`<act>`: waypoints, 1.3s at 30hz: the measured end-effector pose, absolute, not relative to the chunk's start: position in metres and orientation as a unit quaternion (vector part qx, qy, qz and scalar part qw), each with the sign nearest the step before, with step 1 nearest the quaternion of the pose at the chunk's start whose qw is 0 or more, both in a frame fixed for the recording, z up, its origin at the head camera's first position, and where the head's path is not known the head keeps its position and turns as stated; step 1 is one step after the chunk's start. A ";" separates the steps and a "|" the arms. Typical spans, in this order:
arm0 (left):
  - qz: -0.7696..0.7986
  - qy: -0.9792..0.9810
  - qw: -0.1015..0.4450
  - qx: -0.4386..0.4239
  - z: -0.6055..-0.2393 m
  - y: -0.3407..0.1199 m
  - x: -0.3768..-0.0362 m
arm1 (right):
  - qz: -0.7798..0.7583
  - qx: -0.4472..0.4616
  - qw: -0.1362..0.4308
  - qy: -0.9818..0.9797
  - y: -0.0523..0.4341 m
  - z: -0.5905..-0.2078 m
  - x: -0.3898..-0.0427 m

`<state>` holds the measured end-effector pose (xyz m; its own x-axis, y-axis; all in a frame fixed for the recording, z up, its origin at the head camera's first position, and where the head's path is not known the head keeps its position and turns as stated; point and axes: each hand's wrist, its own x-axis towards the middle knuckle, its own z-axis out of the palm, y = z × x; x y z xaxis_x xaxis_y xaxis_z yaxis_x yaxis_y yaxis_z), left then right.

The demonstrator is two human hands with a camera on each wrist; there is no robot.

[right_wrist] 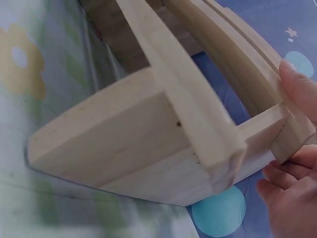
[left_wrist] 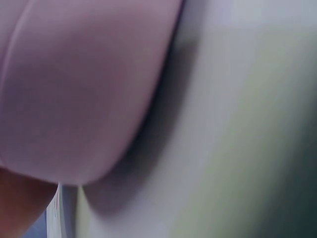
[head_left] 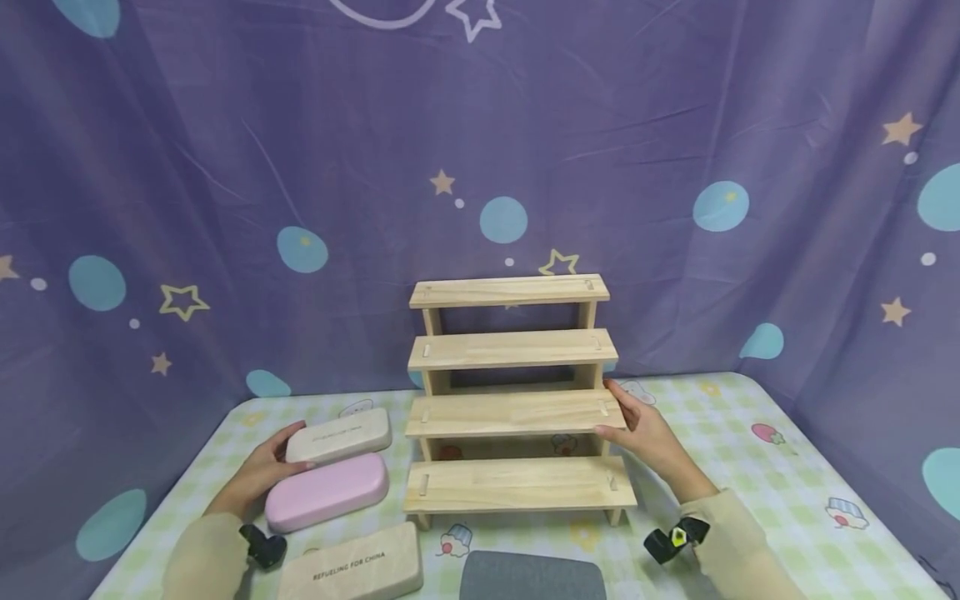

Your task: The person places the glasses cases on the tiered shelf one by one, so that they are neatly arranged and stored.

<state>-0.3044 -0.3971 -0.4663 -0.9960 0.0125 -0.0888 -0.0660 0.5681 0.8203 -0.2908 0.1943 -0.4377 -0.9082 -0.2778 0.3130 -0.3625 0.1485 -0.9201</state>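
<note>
— Looking over the table (head_left: 720, 417) first: what lies about the hands?

— A checked cloth with small cartoon prints covers it, and a purple curtain (head_left: 225, 167) with stars and blue dots hangs behind and at both sides. Four cases lie at the left front: a beige case (head_left: 339, 434) farthest back, a pink case (head_left: 327, 492) just in front of it and touching it, a tan case (head_left: 351, 567) printed "REFUELING FOR CHINA" nearer still, and a grey case (head_left: 532, 577) at the bottom edge, partly cut off.

— Does anything block the wooden rack?

— No. The tan and grey cases lie just before its lowest step, apart from it.

— And the rack itself?

— The wooden rack (head_left: 513, 400) stands upright at the middle of the table, close to the curtain. It has four pale plank steps rising toward the back, each with small slots near its ends, on plain side posts. The right wrist view shows the plank ends and raw grain close up.

— The hands?

— The right hand (head_left: 645, 429) grips the right end of the second step from the bottom, thumb on top and fingers curled beneath. The left hand (head_left: 258, 475) rests at the left ends of the beige and pink cases, fingers fairly straight against them; the left wrist view is a blur of pink, so I cannot tell more of its hold.
</note>
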 end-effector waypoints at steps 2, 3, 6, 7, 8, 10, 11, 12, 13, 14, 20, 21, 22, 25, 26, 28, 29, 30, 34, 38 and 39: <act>0.452 0.891 0.042 -0.017 -0.465 -0.396 -0.305 | 0.615 0.208 0.034 -0.760 0.194 -0.438 -0.291; 0.449 0.893 0.041 -0.020 -0.465 -0.396 -0.305 | 0.615 0.207 0.034 -0.760 0.193 -0.437 -0.291; 0.442 0.896 0.040 -0.025 -0.466 -0.395 -0.305 | 0.612 0.206 0.038 -0.763 0.193 -0.437 -0.290; 0.442 0.896 0.039 -0.028 -0.466 -0.395 -0.305 | 0.613 0.207 0.038 -0.762 0.193 -0.437 -0.290; 0.441 0.896 0.036 -0.028 -0.466 -0.395 -0.305 | 0.612 0.206 0.039 -0.762 0.193 -0.438 -0.290; 0.450 0.892 0.032 -0.032 -0.466 -0.395 -0.305 | 0.609 0.207 0.042 -0.765 0.193 -0.438 -0.290; 0.451 0.892 0.027 -0.031 -0.466 -0.395 -0.305 | 0.609 0.206 0.043 -0.764 0.193 -0.438 -0.291; 0.455 0.890 0.024 -0.031 -0.466 -0.395 -0.305 | 0.610 0.206 0.043 -0.764 0.192 -0.438 -0.291; 0.460 0.887 0.019 -0.033 -0.466 -0.395 -0.304 | 0.610 0.207 0.043 -0.764 0.192 -0.438 -0.291; 0.465 0.885 0.015 -0.032 -0.466 -0.395 -0.304 | 0.610 0.207 0.043 -0.764 0.192 -0.438 -0.291; 0.489 0.871 0.001 -0.044 -0.470 -0.397 -0.305 | 0.601 0.199 0.043 -0.773 0.192 -0.438 -0.290; 0.490 0.870 0.001 -0.049 -0.470 -0.397 -0.305 | 0.600 0.196 0.044 -0.774 0.192 -0.438 -0.290; 0.493 0.868 0.000 -0.052 -0.470 -0.397 -0.305 | 0.598 0.195 0.044 -0.776 0.193 -0.438 -0.290; 0.495 0.866 -0.015 -0.060 -0.470 -0.400 -0.305 | 0.602 0.193 0.042 -0.774 0.193 -0.438 -0.290; 0.496 0.866 -0.020 -0.064 -0.469 -0.401 -0.304 | 0.602 0.194 0.040 -0.773 0.193 -0.438 -0.290; 0.494 0.866 -0.034 -0.066 -0.466 -0.403 -0.303 | 0.600 0.195 0.038 -0.775 0.193 -0.438 -0.290; 0.491 0.868 -0.039 -0.066 -0.464 -0.404 -0.302 | 0.601 0.195 0.038 -0.774 0.193 -0.438 -0.290; 0.489 0.869 -0.045 -0.067 -0.462 -0.405 -0.301 | 0.601 0.195 0.038 -0.774 0.193 -0.438 -0.290; 0.477 0.873 -0.080 -0.060 -0.449 -0.407 -0.297 | 0.596 0.194 0.039 -0.778 0.193 -0.438 -0.290; 0.469 0.876 -0.107 -0.036 -0.430 -0.408 -0.293 | 0.594 0.193 0.046 -0.779 0.193 -0.437 -0.290; 0.466 0.878 -0.110 -0.029 -0.424 -0.408 -0.292 | 0.595 0.194 0.047 -0.779 0.193 -0.437 -0.291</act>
<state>-0.2920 -0.4080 -0.4245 -0.9741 -0.1534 0.1662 0.0515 0.5649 0.8236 -0.2905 0.1927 -0.4372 -0.9201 -0.2466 0.3044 -0.3586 0.2176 -0.9078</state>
